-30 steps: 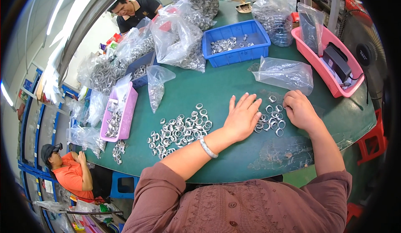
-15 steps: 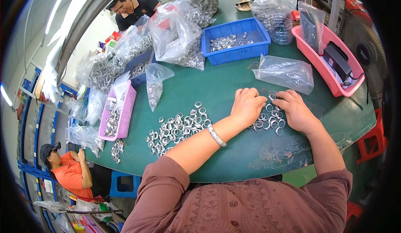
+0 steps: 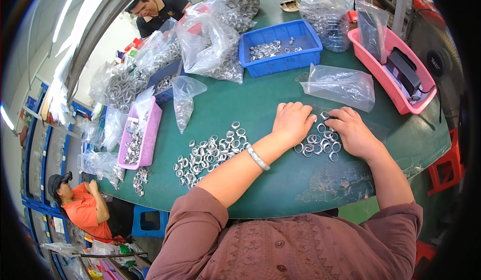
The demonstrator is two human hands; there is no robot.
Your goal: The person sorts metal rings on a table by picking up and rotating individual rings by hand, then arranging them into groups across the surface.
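Observation:
My left hand (image 3: 293,124) is closed, its fingers curled down. A silvery ring (image 3: 314,118) shows in part at its thumb and fingertips. My right hand (image 3: 353,129) is bent over the table, with its thumb and forefinger at another metal ring (image 3: 324,115). Below and between both hands lies a small heap of rings (image 3: 320,144), plain bands of silvery metal. Left of my left forearm spreads a larger heap of similar rings (image 3: 210,154), partly covered by that arm.
Beyond my hands lies a clear plastic bag (image 3: 338,87). A blue bin (image 3: 280,68) with metal pieces stands behind, a pink basket (image 3: 421,104) at right, and a lilac bin (image 3: 150,139) at left. Stuffed bags (image 3: 210,44) line the far side. Two people are nearby.
My left hand has moved slightly left, away from the right hand, with a ring at its fingertips. Some rings beneath it are now more exposed. My right hand has hardly moved.

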